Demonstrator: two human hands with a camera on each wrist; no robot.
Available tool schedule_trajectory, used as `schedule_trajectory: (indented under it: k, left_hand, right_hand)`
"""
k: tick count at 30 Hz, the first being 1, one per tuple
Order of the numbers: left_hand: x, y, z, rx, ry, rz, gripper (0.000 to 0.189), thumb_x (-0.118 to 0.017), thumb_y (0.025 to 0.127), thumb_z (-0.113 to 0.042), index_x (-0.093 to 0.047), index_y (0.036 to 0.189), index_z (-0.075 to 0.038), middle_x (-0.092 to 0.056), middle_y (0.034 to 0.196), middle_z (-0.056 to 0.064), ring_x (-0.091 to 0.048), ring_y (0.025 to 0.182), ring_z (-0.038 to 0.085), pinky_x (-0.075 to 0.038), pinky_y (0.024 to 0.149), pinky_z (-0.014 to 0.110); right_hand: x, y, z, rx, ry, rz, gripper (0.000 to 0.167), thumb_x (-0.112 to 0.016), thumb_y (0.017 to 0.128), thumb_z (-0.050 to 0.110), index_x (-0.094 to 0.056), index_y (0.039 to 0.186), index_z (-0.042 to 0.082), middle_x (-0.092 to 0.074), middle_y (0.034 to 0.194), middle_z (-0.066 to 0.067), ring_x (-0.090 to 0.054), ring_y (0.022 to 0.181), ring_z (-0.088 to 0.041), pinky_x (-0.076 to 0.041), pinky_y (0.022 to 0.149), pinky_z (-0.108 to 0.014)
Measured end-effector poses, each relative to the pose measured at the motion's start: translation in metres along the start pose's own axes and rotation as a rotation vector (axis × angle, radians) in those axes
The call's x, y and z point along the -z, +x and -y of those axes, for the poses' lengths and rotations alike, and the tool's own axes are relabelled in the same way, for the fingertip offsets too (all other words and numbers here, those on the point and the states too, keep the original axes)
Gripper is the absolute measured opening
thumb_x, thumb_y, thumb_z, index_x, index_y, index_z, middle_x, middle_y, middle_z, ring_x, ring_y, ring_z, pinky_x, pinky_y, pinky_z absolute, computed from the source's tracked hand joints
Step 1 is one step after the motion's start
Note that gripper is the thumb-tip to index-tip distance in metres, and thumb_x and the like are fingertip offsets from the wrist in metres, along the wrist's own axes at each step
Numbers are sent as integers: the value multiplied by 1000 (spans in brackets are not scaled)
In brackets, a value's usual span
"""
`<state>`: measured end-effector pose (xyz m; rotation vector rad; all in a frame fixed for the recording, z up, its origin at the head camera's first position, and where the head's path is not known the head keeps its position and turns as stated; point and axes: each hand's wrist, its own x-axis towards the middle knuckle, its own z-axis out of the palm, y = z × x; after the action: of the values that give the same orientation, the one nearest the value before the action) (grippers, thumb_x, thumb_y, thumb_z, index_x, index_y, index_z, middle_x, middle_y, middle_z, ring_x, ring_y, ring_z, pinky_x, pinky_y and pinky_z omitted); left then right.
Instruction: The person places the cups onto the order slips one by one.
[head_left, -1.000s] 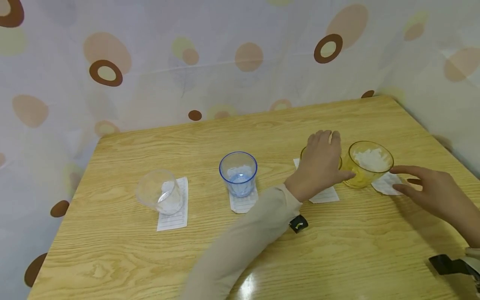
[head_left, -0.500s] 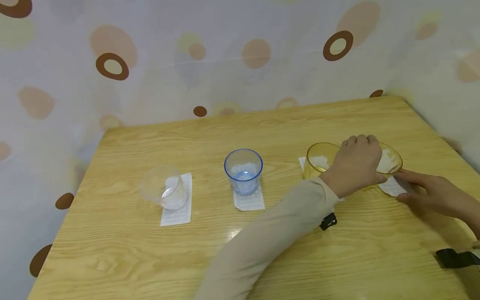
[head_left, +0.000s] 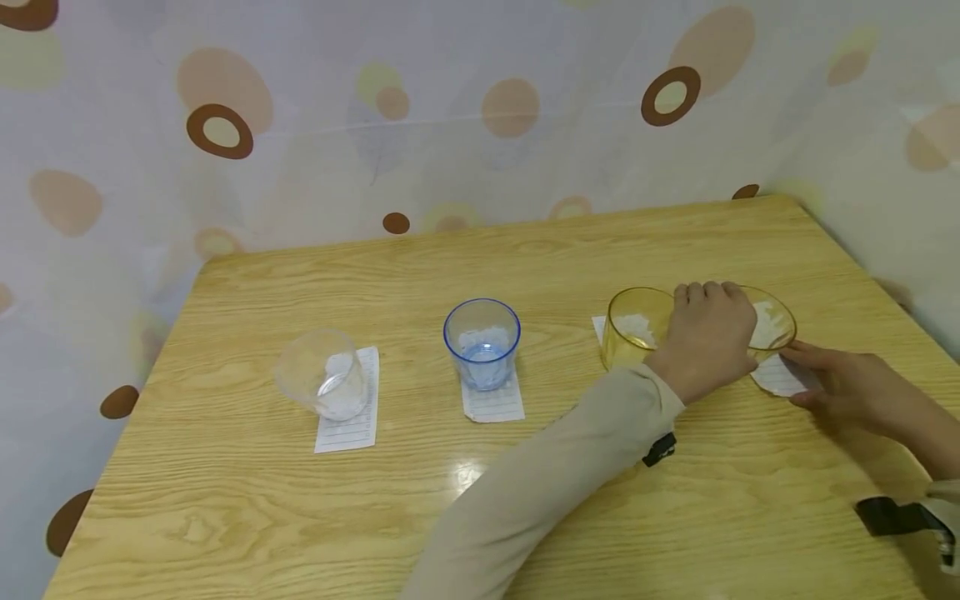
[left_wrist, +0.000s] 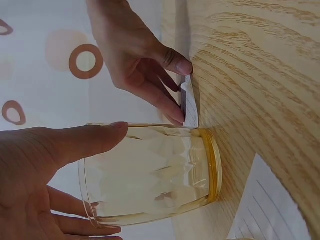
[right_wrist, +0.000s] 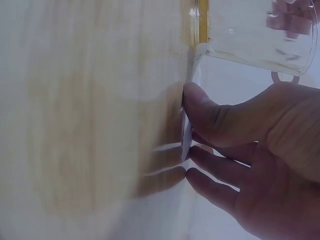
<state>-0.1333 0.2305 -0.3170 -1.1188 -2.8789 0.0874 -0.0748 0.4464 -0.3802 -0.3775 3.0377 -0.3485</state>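
My left hand point(head_left: 708, 342) holds the right-hand yellow glass point(left_wrist: 150, 175) from above, thumb on one side and fingers on the other. The glass's base is right at the tabletop, over a lined paper slip point(head_left: 782, 377). From the right, my right hand point(head_left: 862, 387) pinches the edges of this slip between thumb and fingers, low against the wood. In the right wrist view the thumb point(right_wrist: 202, 107) lies along the paper's edge. Another yellow glass point(head_left: 630, 333) stands just left of my left hand, which partly covers it, on its own slip.
A blue-rimmed glass point(head_left: 483, 371) stands on a slip point(head_left: 495, 408) mid-table. Farther left, a clear glass point(head_left: 303, 375) sits on another lined slip point(head_left: 345, 437). Patterned cloth point(head_left: 450, 125) hangs behind the wooden table point(head_left: 262, 517).
My left hand has moved right, from over the left yellow glass to the right one, and taken hold of it. My right hand has closed in on the slip there.
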Motion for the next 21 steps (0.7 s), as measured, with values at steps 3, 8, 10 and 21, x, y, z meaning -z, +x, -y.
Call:
schedule_trajectory:
  k: [3, 8, 10, 21]
  left_hand:
    - [-1, 1, -1, 5, 0, -7, 89, -57, 80, -73, -47, 141, -10, -59, 126, 1, -56, 116, 14, -38, 104, 30]
    - [-1, 3, -4, 32, -54, 23, 91, -56, 80, -73, -41, 146, -11, -56, 131, 0, -56, 116, 12, -34, 109, 32]
    - [-1, 3, -5, 31, -64, 16, 92, -57, 80, -72, -40, 146, -11, -57, 130, -1, -57, 114, 11, -33, 109, 32]
    - [0, 8, -12, 23, -87, -40, 94, -54, 82, -72, -36, 148, -9, -56, 131, -2, -54, 116, 8, -37, 105, 25]
  right_hand:
    - [0, -1, 0, -9, -8, 8, 62, -79, 77, 5, -48, 126, -19, -46, 124, -43, -49, 103, -61, -47, 77, -62]
    - [1, -2, 0, -12, 2, 16, 62, -78, 78, 5, -48, 126, -19, -45, 125, -43, -50, 103, -61, -47, 77, -63]
    - [0, -3, 0, -11, 3, 16, 62, -78, 78, 5, -48, 126, -19, -45, 125, -43, -50, 103, -61, -47, 77, -63]
    - [-1, -2, 1, -4, 18, 11, 54, -76, 79, 2, -51, 124, -16, -53, 117, -42, -56, 95, -57, -50, 73, -60]
